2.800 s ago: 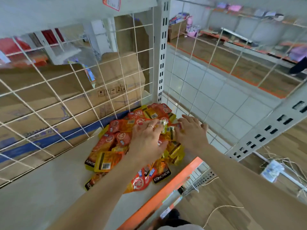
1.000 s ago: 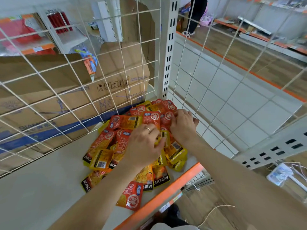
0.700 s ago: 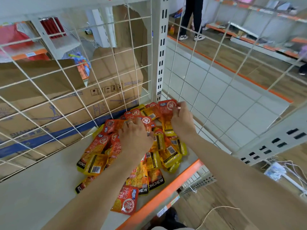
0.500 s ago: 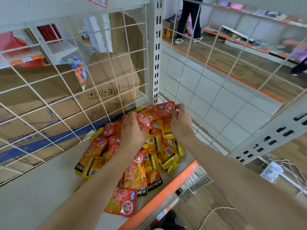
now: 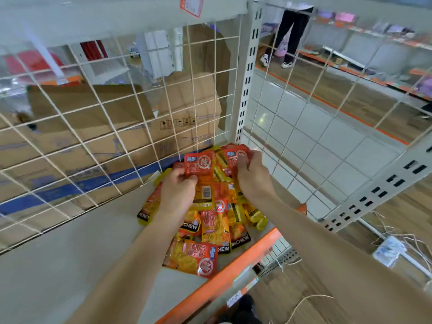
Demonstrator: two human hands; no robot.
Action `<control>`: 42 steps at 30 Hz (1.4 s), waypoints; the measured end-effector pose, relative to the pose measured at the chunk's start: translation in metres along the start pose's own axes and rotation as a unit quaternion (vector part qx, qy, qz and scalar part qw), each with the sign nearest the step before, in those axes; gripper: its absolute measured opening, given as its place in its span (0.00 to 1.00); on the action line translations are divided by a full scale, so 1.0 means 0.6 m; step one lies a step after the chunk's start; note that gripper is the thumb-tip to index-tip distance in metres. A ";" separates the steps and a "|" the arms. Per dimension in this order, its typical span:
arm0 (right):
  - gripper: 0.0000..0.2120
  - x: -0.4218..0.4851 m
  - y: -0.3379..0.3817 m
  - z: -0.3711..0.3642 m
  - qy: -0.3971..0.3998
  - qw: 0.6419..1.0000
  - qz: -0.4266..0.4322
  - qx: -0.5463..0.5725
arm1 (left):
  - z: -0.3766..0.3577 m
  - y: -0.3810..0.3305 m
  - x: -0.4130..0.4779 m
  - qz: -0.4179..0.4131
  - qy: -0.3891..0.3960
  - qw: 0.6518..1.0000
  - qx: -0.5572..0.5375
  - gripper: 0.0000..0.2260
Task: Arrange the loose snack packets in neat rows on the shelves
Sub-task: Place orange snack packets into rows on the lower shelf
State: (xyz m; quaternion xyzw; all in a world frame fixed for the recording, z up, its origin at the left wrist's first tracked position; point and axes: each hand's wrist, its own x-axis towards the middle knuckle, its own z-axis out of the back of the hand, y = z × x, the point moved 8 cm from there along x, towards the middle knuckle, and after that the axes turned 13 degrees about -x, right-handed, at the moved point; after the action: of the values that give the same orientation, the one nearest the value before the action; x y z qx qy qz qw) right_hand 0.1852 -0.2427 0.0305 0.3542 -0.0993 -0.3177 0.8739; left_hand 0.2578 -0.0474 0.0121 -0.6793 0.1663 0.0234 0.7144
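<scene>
Left hand pinches a red packet, long axis toward the corner post; right hand, nearer that post, pinches a second packet, both over the loose pile on the shelf.

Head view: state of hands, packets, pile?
left hand, grips a red packet, printed face toward the camera
right hand, pinches a second red packet at the shelf's back corner
packet pile, loose, overlapping, no rows yet
front packet, flat, face up, beside the orange shelf edge
</scene>
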 end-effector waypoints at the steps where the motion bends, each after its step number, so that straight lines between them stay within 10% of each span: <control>1: 0.27 -0.017 0.012 -0.012 0.022 1.000 0.000 -0.016 | 0.020 0.003 -0.009 0.010 -0.008 1.000 -0.008 0.07; 5: 0.46 -0.083 0.048 -0.064 0.088 0.994 0.002 -0.069 | 0.091 0.033 -0.036 0.076 -0.019 0.996 -0.052 0.14; 13: 0.08 -0.174 0.142 -0.143 0.170 0.984 0.046 0.039 | 0.232 0.067 -0.109 0.117 -0.028 0.973 -0.196 0.14; 25: 0.25 -0.265 0.213 -0.186 0.206 0.971 0.081 0.094 | 0.369 0.052 -0.238 0.024 -0.174 0.961 -0.215 0.10; 42: 0.07 -0.467 0.188 -0.236 0.483 0.833 0.119 0.244 | 0.396 0.138 -0.481 -0.001 -0.338 0.914 -0.225 0.07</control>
State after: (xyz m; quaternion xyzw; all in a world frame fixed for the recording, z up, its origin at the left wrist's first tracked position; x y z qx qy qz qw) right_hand 0.0786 0.0732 0.0186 0.6497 0.2196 0.0343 0.7270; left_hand 0.0129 0.2468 0.0150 -0.7739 -0.0954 0.2876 0.5562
